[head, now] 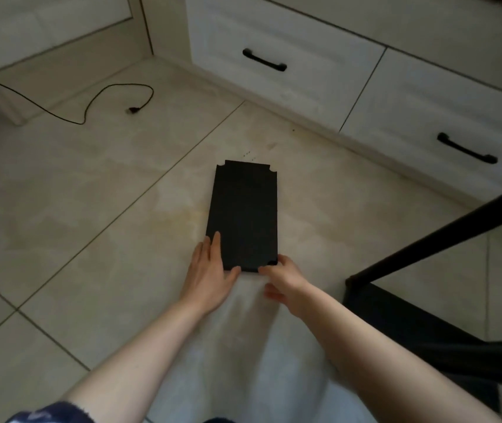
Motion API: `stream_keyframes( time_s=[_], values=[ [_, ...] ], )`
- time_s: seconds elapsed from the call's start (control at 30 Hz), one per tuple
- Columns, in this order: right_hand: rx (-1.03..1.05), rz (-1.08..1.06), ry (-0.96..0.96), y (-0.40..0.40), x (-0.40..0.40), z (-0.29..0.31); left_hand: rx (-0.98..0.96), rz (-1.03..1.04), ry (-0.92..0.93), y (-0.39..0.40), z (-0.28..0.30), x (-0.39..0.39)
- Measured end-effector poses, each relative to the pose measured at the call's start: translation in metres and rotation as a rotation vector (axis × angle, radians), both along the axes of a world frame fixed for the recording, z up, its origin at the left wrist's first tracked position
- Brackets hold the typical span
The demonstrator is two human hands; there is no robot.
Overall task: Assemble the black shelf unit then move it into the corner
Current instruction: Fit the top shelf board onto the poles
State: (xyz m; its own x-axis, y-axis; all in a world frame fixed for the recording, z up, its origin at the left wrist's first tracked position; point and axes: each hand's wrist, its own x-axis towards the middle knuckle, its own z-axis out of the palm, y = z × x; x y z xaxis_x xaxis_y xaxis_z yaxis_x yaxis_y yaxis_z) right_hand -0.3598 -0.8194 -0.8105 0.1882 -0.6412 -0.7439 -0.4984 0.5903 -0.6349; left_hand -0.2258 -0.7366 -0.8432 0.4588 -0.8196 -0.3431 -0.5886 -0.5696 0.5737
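Note:
A black rectangular shelf board (245,215) with notched corners lies flat on the tiled floor in the middle of the view. My left hand (211,270) rests on its near left corner, fingers straight along the left edge and thumb against the near edge. My right hand (283,277) grips the near right corner with curled fingers. At the right edge stands part of the black shelf frame (432,245), a slanted bar above a dark panel.
White drawers with black handles (264,60) (466,148) run along the back and right. A black cable (91,102) with a plug lies on the floor at the left. Beige tiled floor (91,224) spreads left of the board.

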Motion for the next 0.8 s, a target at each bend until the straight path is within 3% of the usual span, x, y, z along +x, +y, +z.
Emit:
stream_keyframes(
  time_s=[0.17,0.37,0.5,0.7,0.8],
  values=[
    [0.036,-0.119,-0.03,0.003,0.002,-0.009,-0.264,0.394,0.198,-0.008,0.007,0.002],
    [0.074,-0.214,-0.052,0.014,-0.004,-0.016,-0.241,0.665,0.385,-0.006,0.011,0.016],
    [0.103,-0.288,-0.087,0.017,-0.016,-0.016,-0.174,0.729,0.433,-0.007,0.011,0.022],
    [0.239,-0.403,-0.36,0.025,-0.023,-0.004,-0.137,0.738,0.862,-0.012,0.018,0.029],
    [0.27,-0.388,-0.394,0.03,-0.021,0.0,-0.143,0.71,0.92,-0.007,0.022,0.031]
  ],
)
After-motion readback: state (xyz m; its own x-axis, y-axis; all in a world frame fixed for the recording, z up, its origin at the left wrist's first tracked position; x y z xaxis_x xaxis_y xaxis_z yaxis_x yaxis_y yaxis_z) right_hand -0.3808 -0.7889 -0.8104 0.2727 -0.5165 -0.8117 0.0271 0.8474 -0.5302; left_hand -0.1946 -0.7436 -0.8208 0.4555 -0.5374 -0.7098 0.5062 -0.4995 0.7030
